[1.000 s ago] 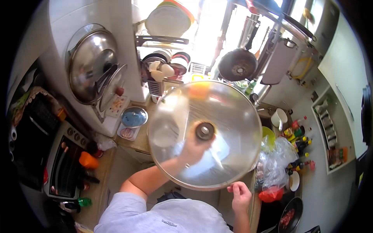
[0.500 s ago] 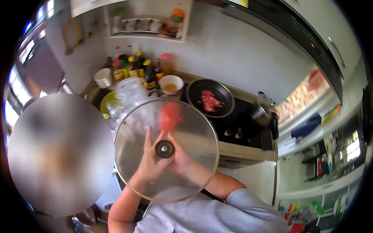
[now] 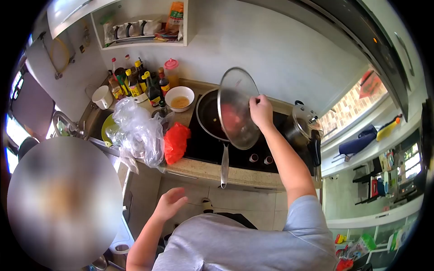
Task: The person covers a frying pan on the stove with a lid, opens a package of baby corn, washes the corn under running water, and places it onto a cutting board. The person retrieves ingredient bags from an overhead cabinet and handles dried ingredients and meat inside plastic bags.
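One black cooktop [image 3: 239, 158] is the largest thing here, and it lies under and around the frying pan [image 3: 209, 113]. One glass lid [image 3: 235, 97] stands steeply tilted over the right part of the frying pan; I cannot tell whether its rim touches it. The person's right hand [image 3: 261, 112] is closed around the lid's middle, on the side away from the pan's left edge, and the fingers cover the knob. There is one frying pan, with one metal handle pointing towards the person, and something reddish shows unclearly through the glass.

To the left of the frying pan is a heap of clear plastic bags [image 3: 135, 131]; how many, I cannot count. To its right there is one metal pot [image 3: 298, 128], partly hidden by the forearm. In front of the pan and to its left, the left hand [image 3: 171, 203] is in the air, its fingers loosely bent, holding nothing. Just left of the pan are one red bag [image 3: 177, 142] and one white bowl [image 3: 180, 99] with brownish liquid. Farther left is one white mug [image 3: 103, 97]. Behind and left of the pan stand one pink-lidded jar [image 3: 172, 72] and at least five bottles [image 3: 134, 85]. Smallest are two control knobs [image 3: 253, 158], in front of the pan and to its right.
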Demonstrator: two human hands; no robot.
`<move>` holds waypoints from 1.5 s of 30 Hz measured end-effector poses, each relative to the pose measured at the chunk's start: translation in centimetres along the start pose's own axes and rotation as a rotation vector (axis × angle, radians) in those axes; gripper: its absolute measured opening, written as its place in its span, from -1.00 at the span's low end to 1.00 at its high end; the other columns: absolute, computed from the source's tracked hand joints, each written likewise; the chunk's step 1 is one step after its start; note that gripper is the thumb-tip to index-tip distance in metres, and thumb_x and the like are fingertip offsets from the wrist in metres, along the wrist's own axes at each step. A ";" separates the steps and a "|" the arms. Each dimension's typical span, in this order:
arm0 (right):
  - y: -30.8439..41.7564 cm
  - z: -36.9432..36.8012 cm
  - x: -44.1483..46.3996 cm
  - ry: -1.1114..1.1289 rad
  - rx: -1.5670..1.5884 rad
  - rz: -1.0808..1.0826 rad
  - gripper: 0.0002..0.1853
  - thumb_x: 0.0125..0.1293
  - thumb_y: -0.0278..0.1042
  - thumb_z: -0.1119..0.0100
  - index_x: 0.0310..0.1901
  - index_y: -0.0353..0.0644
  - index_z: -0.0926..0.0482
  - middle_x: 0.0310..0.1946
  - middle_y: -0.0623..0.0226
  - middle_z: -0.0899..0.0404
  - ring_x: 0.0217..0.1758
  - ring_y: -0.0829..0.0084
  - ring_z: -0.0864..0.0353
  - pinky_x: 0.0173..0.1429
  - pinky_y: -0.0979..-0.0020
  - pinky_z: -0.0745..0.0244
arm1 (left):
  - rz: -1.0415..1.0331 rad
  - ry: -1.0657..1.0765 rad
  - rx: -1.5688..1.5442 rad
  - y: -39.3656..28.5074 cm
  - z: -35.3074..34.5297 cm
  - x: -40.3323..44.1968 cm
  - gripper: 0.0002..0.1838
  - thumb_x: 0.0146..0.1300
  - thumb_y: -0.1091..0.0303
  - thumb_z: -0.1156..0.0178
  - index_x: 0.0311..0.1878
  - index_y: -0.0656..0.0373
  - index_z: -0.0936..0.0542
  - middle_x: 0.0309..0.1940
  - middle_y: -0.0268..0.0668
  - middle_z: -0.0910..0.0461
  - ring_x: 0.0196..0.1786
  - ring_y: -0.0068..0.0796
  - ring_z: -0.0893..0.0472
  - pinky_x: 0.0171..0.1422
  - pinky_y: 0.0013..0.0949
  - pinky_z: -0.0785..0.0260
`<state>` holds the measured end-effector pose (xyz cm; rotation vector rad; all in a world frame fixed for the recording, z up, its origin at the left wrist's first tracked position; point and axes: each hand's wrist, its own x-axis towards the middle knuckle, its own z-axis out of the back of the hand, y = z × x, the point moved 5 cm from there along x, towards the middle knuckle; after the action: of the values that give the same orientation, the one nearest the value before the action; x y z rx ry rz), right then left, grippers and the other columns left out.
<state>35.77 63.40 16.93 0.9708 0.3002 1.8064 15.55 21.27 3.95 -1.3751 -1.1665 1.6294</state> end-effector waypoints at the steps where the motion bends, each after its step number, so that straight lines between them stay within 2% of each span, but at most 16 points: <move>1: 0.0 -2.1 0.8 -0.018 -0.111 0.083 -0.70 0.35 -0.16 -0.17 -0.19 -0.29 -0.56 -0.20 -0.10 -0.60 -0.18 -0.16 -0.63 -0.06 0.04 -0.58 | 0.003 -0.109 0.006 1.5 0.8 -0.5 -0.46 0.32 0.30 -0.38 0.27 0.36 -0.51 0.12 -0.13 -0.64 0.14 -0.39 -0.65 0.22 -0.32 -0.50; 3: -0.6 -5.6 1.6 0.070 -0.191 0.120 -0.71 0.35 -0.17 -0.16 -0.18 -0.28 -0.56 -0.15 -0.13 -0.57 -0.17 -0.16 -0.64 -0.07 -0.01 -0.59 | 0.010 -0.243 0.004 3.9 2.2 -2.2 -0.51 0.33 0.30 -0.37 0.23 0.36 -0.55 0.06 -0.15 -0.68 0.10 -0.40 -0.67 0.19 -0.34 -0.51; 5: -1.5 -10.0 2.2 0.159 -0.332 0.207 -0.75 0.34 -0.21 -0.14 -0.16 -0.25 -0.54 -0.09 -0.16 -0.52 -0.18 -0.17 -0.67 -0.12 -0.09 -0.63 | 0.160 -0.365 -0.031 6.7 3.2 -4.7 -0.54 0.33 0.30 -0.36 0.20 0.35 -0.57 0.02 -0.16 -0.69 0.06 -0.41 -0.67 0.15 -0.35 -0.52; 9: -1.8 -14.6 2.2 0.294 -0.398 0.209 -0.73 0.34 -0.21 -0.14 -0.13 -0.26 -0.55 -0.05 -0.15 -0.52 -0.19 -0.16 -0.69 -0.13 -0.05 -0.66 | 0.238 -0.541 -0.030 10.7 3.8 -9.7 -0.58 0.34 0.31 -0.34 0.18 0.33 -0.58 -0.03 -0.18 -0.70 0.01 -0.42 -0.69 0.08 -0.35 -0.54; 14: -3.0 -16.9 1.8 0.343 -0.432 0.199 -0.71 0.37 -0.19 -0.10 -0.09 -0.27 -0.54 -0.03 -0.15 -0.51 -0.18 -0.15 -0.71 -0.13 -0.03 -0.68 | 0.394 -0.779 -0.295 14.0 2.7 -13.9 -0.62 0.36 0.30 -0.32 0.15 0.29 -0.59 -0.09 -0.24 -0.70 -0.09 -0.48 -0.67 -0.06 -0.39 -0.54; 32: -2.6 -16.9 1.5 0.319 -0.498 0.269 -0.71 0.40 -0.17 -0.10 -0.10 -0.27 -0.50 -0.09 -0.16 -0.50 -0.22 -0.13 -0.71 -0.17 0.01 -0.69 | 0.403 -0.851 -0.479 13.4 3.3 -13.6 -0.65 0.39 0.30 -0.29 0.14 0.29 -0.58 -0.13 -0.28 -0.66 -0.14 -0.50 -0.65 -0.10 -0.42 -0.53; 34: -1.9 -16.8 1.5 0.377 -0.517 0.239 -0.65 0.38 -0.09 -0.17 -0.08 -0.27 -0.52 -0.05 -0.15 -0.51 -0.14 -0.10 -0.69 -0.07 0.00 -0.65 | 0.409 -0.869 -0.487 13.4 3.4 -13.9 -0.64 0.39 0.30 -0.30 0.15 0.28 -0.57 -0.15 -0.29 -0.66 -0.16 -0.51 -0.65 -0.10 -0.43 -0.53; 35: -0.6 -16.3 1.2 0.368 -0.647 0.305 -0.55 0.32 0.03 -0.25 -0.05 -0.25 -0.55 -0.02 -0.06 -0.52 0.00 -0.02 -0.62 0.04 0.00 -0.54 | 0.414 -0.872 -0.477 13.3 3.5 -14.0 -0.64 0.39 0.29 -0.30 0.15 0.28 -0.58 -0.16 -0.30 -0.66 -0.17 -0.52 -0.65 -0.10 -0.44 -0.53; 37: 5.8 -14.3 -1.3 0.253 -0.603 0.523 -0.46 0.22 0.13 -0.33 -0.04 -0.23 -0.56 -0.02 0.03 -0.53 0.09 0.05 -0.51 0.11 0.01 -0.41 | 0.416 -0.890 -0.476 13.2 3.7 -13.8 -0.64 0.39 0.29 -0.30 0.15 0.27 -0.58 -0.18 -0.31 -0.67 -0.18 -0.53 -0.65 -0.11 -0.44 -0.52; 39: 11.7 -14.7 -5.7 0.456 -0.383 0.686 -0.35 0.07 0.14 -0.46 0.00 -0.25 -0.55 0.07 0.01 -0.51 0.14 -0.01 -0.50 0.12 -0.03 -0.41 | 0.397 -0.871 -0.463 13.0 3.6 -13.5 -0.64 0.39 0.28 -0.30 0.15 0.27 -0.58 -0.17 -0.31 -0.68 -0.19 -0.55 -0.65 -0.12 -0.47 -0.50; 40: 12.9 -16.7 -8.6 0.676 -0.159 0.695 -0.25 0.02 0.17 -0.49 0.10 -0.27 -0.53 0.11 -0.03 -0.49 0.17 -0.07 -0.48 0.21 -0.06 -0.40 | 0.402 -0.881 -0.468 13.4 3.7 -13.4 -0.64 0.39 0.28 -0.30 0.15 0.27 -0.58 -0.17 -0.31 -0.68 -0.19 -0.55 -0.65 -0.12 -0.47 -0.50; 41: 13.0 -19.9 -12.1 0.926 0.031 0.674 -0.04 0.00 0.21 -0.50 0.33 -0.28 -0.40 0.31 -0.12 -0.37 0.36 -0.18 -0.36 0.40 -0.04 -0.34 | 0.391 -0.844 -0.432 13.8 3.8 -12.8 -0.63 0.41 0.26 -0.29 0.17 0.26 -0.58 -0.13 -0.29 -0.68 -0.14 -0.53 -0.66 -0.09 -0.45 -0.51; 42: 13.6 -21.4 -15.1 0.975 -0.142 0.697 0.14 -0.02 0.24 -0.52 0.50 -0.20 -0.20 0.50 -0.16 -0.13 0.55 -0.23 -0.12 0.54 -0.02 -0.22 | 0.378 -0.805 -0.394 13.8 4.0 -12.2 -0.62 0.42 0.25 -0.28 0.19 0.26 -0.57 -0.08 -0.28 -0.69 -0.09 -0.52 -0.67 -0.05 -0.43 -0.53; 43: 15.2 -22.0 -16.5 1.109 -0.346 0.582 0.24 -0.06 0.25 -0.55 0.57 -0.12 -0.08 0.60 -0.15 0.10 0.64 -0.25 0.10 0.57 -0.04 -0.18 | 0.346 -0.788 -0.406 13.3 4.1 -11.5 -0.62 0.43 0.25 -0.27 0.19 0.27 -0.57 -0.09 -0.28 -0.70 -0.10 -0.54 -0.66 -0.04 -0.43 -0.52; 44: 15.3 -23.0 -17.7 1.017 -0.346 0.567 0.12 -0.05 0.10 -0.58 0.51 -0.13 -0.21 0.52 -0.15 -0.08 0.56 -0.20 -0.13 0.50 0.01 -0.31 | 0.346 -0.794 -0.412 13.0 4.2 -11.0 -0.62 0.43 0.25 -0.27 0.19 0.27 -0.57 -0.09 -0.28 -0.70 -0.10 -0.54 -0.66 -0.04 -0.43 -0.52; 45: 12.9 -26.5 -19.3 1.090 -0.255 0.486 -0.06 0.00 -0.03 -0.54 0.41 -0.17 -0.32 0.42 -0.12 -0.22 0.47 -0.15 -0.26 0.42 0.04 -0.39 | 0.308 -0.767 -0.413 12.9 4.3 -10.4 -0.63 0.44 0.26 -0.26 0.19 0.26 -0.57 -0.08 -0.28 -0.70 -0.10 -0.54 -0.65 -0.03 -0.43 -0.52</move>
<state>10.86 46.84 -1.62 -0.2359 0.4980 2.6185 13.87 6.41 -4.29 -1.2315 -1.8817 2.3456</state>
